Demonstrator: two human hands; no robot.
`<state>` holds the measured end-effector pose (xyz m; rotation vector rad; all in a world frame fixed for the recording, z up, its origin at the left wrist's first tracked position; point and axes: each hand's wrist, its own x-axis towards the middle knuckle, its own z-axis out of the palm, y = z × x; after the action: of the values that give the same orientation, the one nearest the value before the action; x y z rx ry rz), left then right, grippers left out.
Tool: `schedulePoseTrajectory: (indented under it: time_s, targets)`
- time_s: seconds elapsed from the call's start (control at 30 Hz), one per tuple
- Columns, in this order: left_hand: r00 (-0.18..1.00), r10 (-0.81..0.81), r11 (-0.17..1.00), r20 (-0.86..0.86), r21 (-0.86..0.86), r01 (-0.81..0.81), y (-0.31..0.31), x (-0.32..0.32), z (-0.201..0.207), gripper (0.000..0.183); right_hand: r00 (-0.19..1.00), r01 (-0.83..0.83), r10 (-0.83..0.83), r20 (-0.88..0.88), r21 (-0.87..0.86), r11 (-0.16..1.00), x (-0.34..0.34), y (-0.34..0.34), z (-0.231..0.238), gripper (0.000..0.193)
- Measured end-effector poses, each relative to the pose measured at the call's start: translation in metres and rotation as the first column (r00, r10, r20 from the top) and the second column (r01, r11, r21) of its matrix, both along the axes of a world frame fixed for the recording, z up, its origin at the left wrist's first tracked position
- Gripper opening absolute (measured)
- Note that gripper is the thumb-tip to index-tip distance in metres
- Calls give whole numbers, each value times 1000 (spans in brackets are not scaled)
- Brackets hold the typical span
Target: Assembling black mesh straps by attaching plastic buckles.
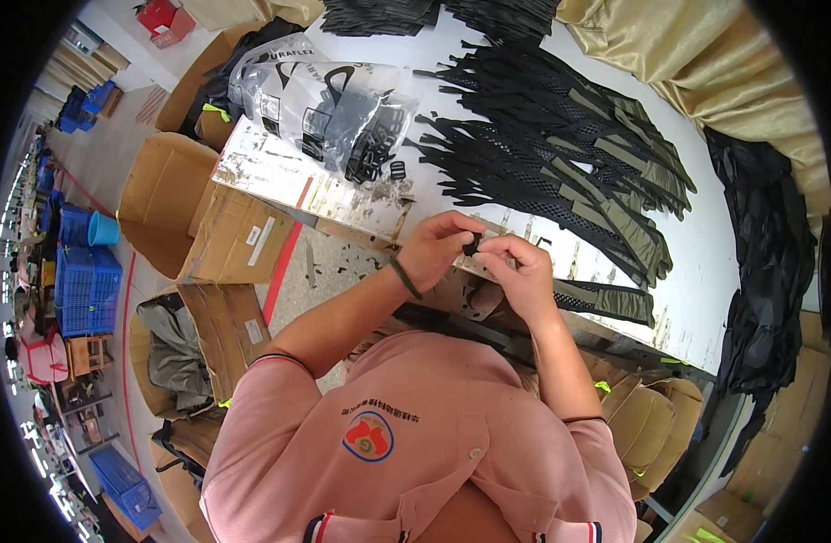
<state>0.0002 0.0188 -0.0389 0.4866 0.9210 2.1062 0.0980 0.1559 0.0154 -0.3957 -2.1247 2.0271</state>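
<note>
Close together at the table's near edge, both hands pinch a small black piece (471, 244) that looks like a strap buckle; fingers cover much of it. My left hand (433, 251) wears a dark green band at the wrist and grips the piece between thumb and fingers. From the other side, my right hand (521, 270) has its fingertips closed on it. An olive and black mesh strap (607, 302) lies along the table edge beside my right wrist. Whether it joins the black piece is hidden behind the hand. One loose black buckle (397, 170) sits on the table ahead.
A clear plastic bag (343, 100) spills black buckles on the worn white table (705, 281). Many similar straps (560, 154) are piled beyond my hands. Cardboard boxes (239, 235) stand at the left, another box (646, 416) at the lower right. Black fabric (750, 262) hangs at the right.
</note>
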Motion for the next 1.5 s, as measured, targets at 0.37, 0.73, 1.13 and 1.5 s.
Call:
schedulePoseTrajectory:
  time_s: [0.37,0.73,1.13,1.5]
  targets:
    - [987,-89,990,-134,-118,73,1,-6,-3,18,994,-102,104,46,-42,994,-3,13,-3,7]
    - [987,-60,988,147,153,37,6,-2,11,17,995,13,-34,-98,-200,980,-1,-4,5,11]
    - [997,0,996,74,89,-6,4,0,7,19,1000,-16,14,-11,-226,974,1,-3,4,8]
    - [986,95,986,-140,-125,-113,0,-4,24,25,970,57,90,-226,573,818,-8,-1,13,18]
